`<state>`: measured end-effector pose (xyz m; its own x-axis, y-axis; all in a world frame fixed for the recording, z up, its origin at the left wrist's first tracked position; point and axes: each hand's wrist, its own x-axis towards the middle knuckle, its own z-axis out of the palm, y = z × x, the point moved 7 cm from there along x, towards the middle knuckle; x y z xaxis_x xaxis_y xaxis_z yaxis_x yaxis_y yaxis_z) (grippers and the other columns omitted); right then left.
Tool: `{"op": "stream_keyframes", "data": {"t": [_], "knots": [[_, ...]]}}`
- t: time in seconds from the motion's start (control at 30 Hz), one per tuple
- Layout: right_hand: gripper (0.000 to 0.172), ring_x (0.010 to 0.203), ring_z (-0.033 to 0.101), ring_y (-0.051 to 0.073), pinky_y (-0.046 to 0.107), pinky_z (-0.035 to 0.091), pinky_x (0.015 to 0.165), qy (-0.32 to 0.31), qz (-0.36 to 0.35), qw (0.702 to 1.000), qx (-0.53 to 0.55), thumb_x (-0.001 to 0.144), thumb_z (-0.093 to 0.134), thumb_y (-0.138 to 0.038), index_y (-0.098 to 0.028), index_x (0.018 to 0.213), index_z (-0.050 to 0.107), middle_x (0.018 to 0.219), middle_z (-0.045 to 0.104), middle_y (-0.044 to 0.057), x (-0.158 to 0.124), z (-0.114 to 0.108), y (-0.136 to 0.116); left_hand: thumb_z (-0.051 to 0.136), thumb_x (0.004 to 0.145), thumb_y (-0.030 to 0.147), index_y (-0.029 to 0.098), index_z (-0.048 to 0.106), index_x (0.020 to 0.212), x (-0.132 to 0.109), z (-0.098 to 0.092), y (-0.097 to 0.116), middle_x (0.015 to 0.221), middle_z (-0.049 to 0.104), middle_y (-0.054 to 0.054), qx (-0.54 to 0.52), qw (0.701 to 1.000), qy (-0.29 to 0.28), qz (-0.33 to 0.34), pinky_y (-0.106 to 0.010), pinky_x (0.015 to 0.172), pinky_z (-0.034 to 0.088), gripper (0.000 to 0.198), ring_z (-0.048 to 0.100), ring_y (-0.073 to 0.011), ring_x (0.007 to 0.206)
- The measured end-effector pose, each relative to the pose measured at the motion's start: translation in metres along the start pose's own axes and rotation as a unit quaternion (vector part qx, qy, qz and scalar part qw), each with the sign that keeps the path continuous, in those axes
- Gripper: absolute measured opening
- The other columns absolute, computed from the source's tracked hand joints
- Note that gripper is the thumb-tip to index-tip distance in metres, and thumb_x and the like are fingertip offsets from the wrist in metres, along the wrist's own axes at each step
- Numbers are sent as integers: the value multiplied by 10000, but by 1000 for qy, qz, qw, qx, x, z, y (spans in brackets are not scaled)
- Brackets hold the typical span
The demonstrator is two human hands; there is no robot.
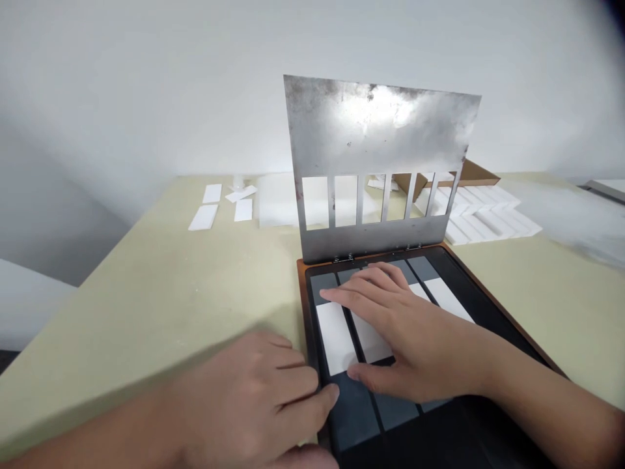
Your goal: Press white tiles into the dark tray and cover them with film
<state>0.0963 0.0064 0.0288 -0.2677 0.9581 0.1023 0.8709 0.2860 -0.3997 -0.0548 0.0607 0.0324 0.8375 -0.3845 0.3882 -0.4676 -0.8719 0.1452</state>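
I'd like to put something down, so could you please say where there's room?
The table is bare left of the black tray, between the left hand and the loose white cards; a smaller patch lies right of the tray, before the white stacks. Crowded: behind the metal plate, around the brown box.

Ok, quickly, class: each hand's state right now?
Left hand: fingers curled at the black tray; grip cannot be told.
Right hand: open, fingers spread over white cards.

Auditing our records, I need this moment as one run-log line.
left hand: at left edge of black tray | right hand: spread over white cards in tray | hinged metal plate: raised
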Motion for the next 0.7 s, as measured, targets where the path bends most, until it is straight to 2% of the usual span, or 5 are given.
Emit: {"op": "stream_keyframes", "data": {"t": [0.2,0.4,0.5,0.6,0.7], "knots": [[690,1312,513,313,564,278,1214,10,-11,1000,-7,960,714,-422,-195,1559,458,1364,637,126,1,-2,0,702,991,405,108,724,1151,0,-1,1,682,683,-38,-17,1000,0,-6,-383,458,476,338,624,-208,531],[688,1330,511,338,595,304,1209,9,-8,1000,-1,955,724,-448,-221,1555,475,1383,639,127,-1,-1,2,697,999,398,121,722,1148,0,2,-1,682,673,-33,-25,1000,-12,-11,-380,429,445,315,600,-202,514],[700,1354,492,333,579,300,1218,6,-2,1000,0,963,721,-455,-221,1569,462,1390,632,120,-2,-1,4,664,1015,371,135,714,1168,-4,-1,-2,658,637,-19,-7,1000,18,-14,-374,437,408,286,566,-194,505],[747,1361,487,322,579,272,1233,5,1,1000,3,964,725,-447,-224,1606,416,1383,633,112,-2,0,4,627,1027,323,139,676,1245,-9,-9,-6,704,646,-27,9,997,66,-32,-376,500,424,289,564,-203,565],[797,1375,480,323,593,257,1237,2,1,1000,9,964,731,-445,-239,1640,362,1397,628,110,-2,0,4,658,1004,267,187,660,1253,-9,-14,-14,865,702,-62,-5,995,80,-66,-404,676,514,262,613,-226,731]]}}
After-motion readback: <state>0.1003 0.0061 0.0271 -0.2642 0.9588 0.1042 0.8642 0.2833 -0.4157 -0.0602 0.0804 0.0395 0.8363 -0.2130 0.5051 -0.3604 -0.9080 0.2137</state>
